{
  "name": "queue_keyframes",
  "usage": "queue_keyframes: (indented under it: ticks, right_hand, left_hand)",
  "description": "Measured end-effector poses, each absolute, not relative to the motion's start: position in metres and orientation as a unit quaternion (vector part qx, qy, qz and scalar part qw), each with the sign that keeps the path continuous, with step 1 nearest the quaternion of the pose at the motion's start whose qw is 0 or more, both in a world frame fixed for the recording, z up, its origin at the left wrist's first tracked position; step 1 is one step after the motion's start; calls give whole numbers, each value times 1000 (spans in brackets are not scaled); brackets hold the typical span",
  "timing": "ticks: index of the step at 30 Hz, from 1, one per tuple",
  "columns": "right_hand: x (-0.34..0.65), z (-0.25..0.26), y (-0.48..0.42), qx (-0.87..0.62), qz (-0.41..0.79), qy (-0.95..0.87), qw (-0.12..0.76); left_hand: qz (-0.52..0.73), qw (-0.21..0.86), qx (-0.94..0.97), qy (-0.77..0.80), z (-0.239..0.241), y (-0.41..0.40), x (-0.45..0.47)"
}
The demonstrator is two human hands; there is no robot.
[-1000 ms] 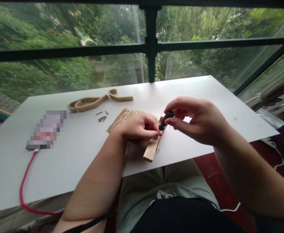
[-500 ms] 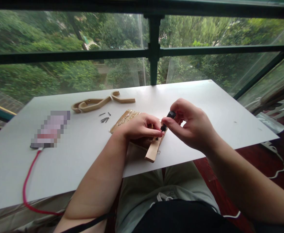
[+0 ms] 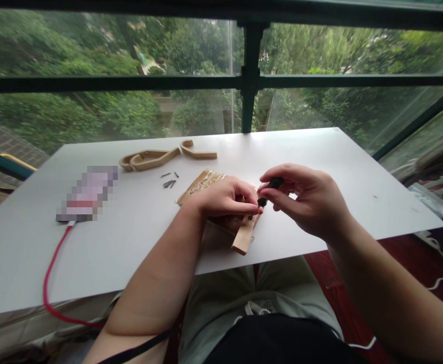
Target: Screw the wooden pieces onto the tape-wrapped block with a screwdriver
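Observation:
My right hand (image 3: 300, 199) grips a black-handled screwdriver (image 3: 275, 183), slanted down to the left; its tip is hidden by fingers. Close against the tool's lower end is my left hand (image 3: 232, 196), with thumb and forefinger pinched together and the other fingers curled over a pale wooden strip (image 3: 243, 237). A dark screw or hole (image 3: 250, 218) shows on the strip's upper face. Beneath the strip and my left hand lies a brown board in clear plastic wrap (image 3: 195, 186), partly covered.
Several dark screws (image 3: 169, 183) lie left of the board. Behind them rest curved wooden pieces (image 3: 153, 161) and a wooden hook-shaped piece (image 3: 200, 154). A blurred-out phone (image 3: 88, 194) with a red cable (image 3: 49, 273) lies at left on the white table (image 3: 138, 222). Windows stand beyond.
The whole view has shifted, so things on the table appear slightly farther right. My right hand has turned a little with the screwdriver, whose handle lies flatter; my left hand keeps its place on the strip.

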State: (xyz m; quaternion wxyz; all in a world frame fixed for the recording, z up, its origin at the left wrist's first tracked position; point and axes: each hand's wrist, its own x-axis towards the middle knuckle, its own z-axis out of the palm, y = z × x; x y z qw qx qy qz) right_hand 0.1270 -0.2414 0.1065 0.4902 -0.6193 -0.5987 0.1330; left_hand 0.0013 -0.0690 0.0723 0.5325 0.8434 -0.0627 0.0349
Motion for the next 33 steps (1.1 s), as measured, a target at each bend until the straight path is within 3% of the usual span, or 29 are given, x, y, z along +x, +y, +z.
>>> queue_keyframes:
  ticks: [13,24,29,33]
  right_hand:
    - [113,103,-242,-655,22,-582,481]
    - [134,114,-252,-566,158,-661,466]
    - [139,121,-252,-608,157,-661,410]
    - [135,120,-248,-635,124,-637,418]
  left_hand:
    - [20,557,829,-45,70,-68,1]
    - [35,547,835,-54,71,-68,1]
    - [35,551,832,-56,67,-66,1]
    - [24,542,837,-66,69,-66,1]
